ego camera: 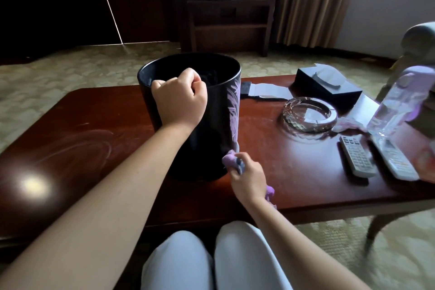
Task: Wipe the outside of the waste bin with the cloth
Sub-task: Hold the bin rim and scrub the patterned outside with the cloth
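A glossy black waste bin (211, 129) stands upright on the dark wooden coffee table (294, 172). My left hand (180, 99) grips the bin's near rim, fingers curled over the edge into the bin. My right hand (247, 178) holds a bunched purple cloth (229, 160) and presses it against the bin's lower right side, close to the table top. A tail of the cloth hangs below my right wrist. A purple reflection shows on the bin's right wall.
To the right on the table lie a glass ashtray (309, 114), a dark tissue box (327, 87), two remote controls (357, 156), a clear plastic bottle (393, 106) and a paper strip (268, 90). My knees (211, 261) are at the table's near edge. A TV stand (229, 23) stands beyond.
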`<move>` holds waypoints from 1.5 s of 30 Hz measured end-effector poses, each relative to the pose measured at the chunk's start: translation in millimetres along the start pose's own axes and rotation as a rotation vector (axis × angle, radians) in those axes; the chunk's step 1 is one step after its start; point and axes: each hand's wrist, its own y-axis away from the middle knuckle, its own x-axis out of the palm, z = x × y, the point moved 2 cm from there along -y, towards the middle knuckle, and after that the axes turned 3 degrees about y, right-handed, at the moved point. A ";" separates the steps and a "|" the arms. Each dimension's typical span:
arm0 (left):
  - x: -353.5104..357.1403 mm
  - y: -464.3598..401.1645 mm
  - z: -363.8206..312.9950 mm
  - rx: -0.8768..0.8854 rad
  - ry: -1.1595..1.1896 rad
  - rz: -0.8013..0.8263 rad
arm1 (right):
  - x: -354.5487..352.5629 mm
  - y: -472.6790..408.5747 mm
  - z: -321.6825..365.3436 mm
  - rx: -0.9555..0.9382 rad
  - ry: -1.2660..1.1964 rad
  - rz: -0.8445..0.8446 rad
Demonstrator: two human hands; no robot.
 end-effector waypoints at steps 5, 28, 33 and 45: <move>-1.6 1.1 -1.9 -0.017 -0.013 0.021 | 11.6 18.6 4.6 -0.204 0.239 0.154; 4.0 -0.2 3.7 0.143 -0.068 0.023 | 0.0 1.9 -15.3 -0.102 0.192 0.149; 3.5 -1.1 5.2 0.102 0.000 0.038 | 5.2 -6.7 -18.9 0.098 0.186 0.074; 4.9 -2.4 20.7 0.268 -0.091 -0.015 | -2.4 -5.6 -22.3 -0.087 0.232 0.124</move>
